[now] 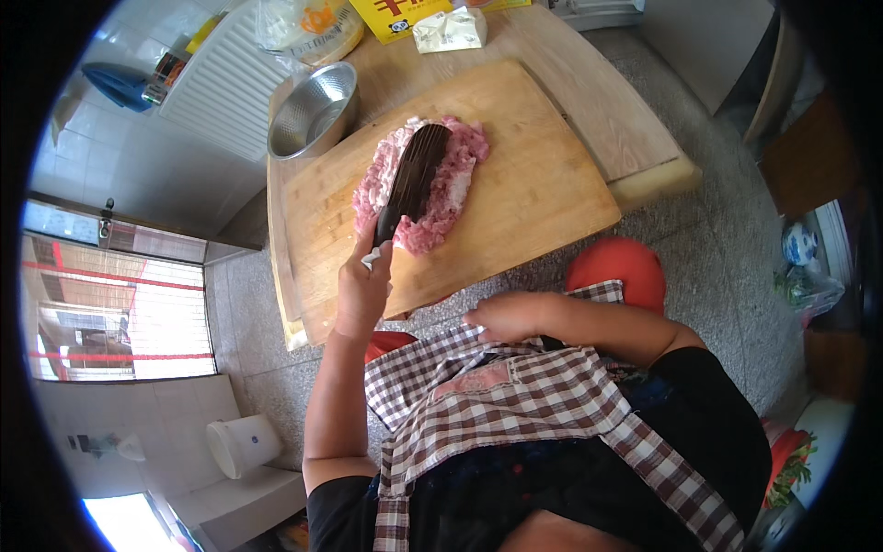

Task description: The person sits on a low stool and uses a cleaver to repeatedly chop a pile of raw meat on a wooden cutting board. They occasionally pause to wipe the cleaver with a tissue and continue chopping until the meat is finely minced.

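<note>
My left hand (365, 283) grips the black handle of a broad, dark-bladed kitchen knife (419, 165). Its blade lies flat or nearly flat over a mound of pink minced meat (455, 193) with pale fatty bits. Under the meat is a large wooden cutting board (538, 152). A bit of something white shows at my left fingers; what it is cannot be told. At my waist, my right hand (507, 317) rests against a brown-and-white checked apron (503, 400), below the board's near edge. Its fingers are partly hidden, and no held object is visible.
On the wooden table (586, 90), a metal bowl (314, 114) stands at the board's far left corner. Behind are a plastic bag (310, 31), a yellow box (397, 17) and a pale packet (450, 30). A white bucket (243, 445) is at lower left.
</note>
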`<action>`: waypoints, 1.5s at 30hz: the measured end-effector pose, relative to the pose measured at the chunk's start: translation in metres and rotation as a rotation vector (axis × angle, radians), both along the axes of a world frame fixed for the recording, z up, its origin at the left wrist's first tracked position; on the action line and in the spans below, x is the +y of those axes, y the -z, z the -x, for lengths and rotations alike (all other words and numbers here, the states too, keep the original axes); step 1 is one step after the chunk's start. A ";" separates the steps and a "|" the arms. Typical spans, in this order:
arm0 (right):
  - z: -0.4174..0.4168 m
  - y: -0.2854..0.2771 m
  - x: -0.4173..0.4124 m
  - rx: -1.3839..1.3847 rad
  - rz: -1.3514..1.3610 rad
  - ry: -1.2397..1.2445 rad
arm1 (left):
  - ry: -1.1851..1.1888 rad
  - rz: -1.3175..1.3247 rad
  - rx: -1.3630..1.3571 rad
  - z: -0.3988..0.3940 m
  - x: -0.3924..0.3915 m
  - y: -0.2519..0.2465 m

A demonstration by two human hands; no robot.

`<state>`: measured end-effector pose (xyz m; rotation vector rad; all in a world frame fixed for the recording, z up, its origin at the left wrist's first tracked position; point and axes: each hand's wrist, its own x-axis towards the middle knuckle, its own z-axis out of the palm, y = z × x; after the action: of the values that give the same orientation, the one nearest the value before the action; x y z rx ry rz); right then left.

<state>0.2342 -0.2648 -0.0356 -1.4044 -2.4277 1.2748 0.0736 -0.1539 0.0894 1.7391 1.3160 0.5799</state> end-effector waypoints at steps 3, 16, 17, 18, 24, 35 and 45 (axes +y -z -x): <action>-0.001 -0.001 -0.004 0.012 -0.032 0.020 | 0.071 -0.104 -0.035 0.008 0.000 -0.019; 0.000 0.011 -0.004 0.042 -0.040 0.029 | 0.003 -0.139 -0.135 0.001 -0.017 -0.015; 0.000 0.013 -0.004 0.064 -0.034 0.035 | -0.025 -0.089 -0.119 0.000 -0.018 -0.011; 0.000 0.003 -0.002 0.011 0.014 0.011 | 0.115 -0.091 0.067 0.005 -0.013 0.003; 0.000 0.003 -0.005 0.052 -0.072 0.040 | 0.088 -0.098 -0.083 0.005 -0.018 -0.022; 0.001 0.004 -0.002 0.043 0.025 0.030 | 0.088 -0.284 -0.118 0.008 -0.027 -0.015; -0.001 0.000 -0.004 0.020 -0.036 0.029 | -0.040 -0.243 -0.227 0.013 -0.001 -0.006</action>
<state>0.2353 -0.2683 -0.0353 -1.4059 -2.3964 1.2266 0.0604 -0.1554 0.0951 1.7811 1.1603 0.9637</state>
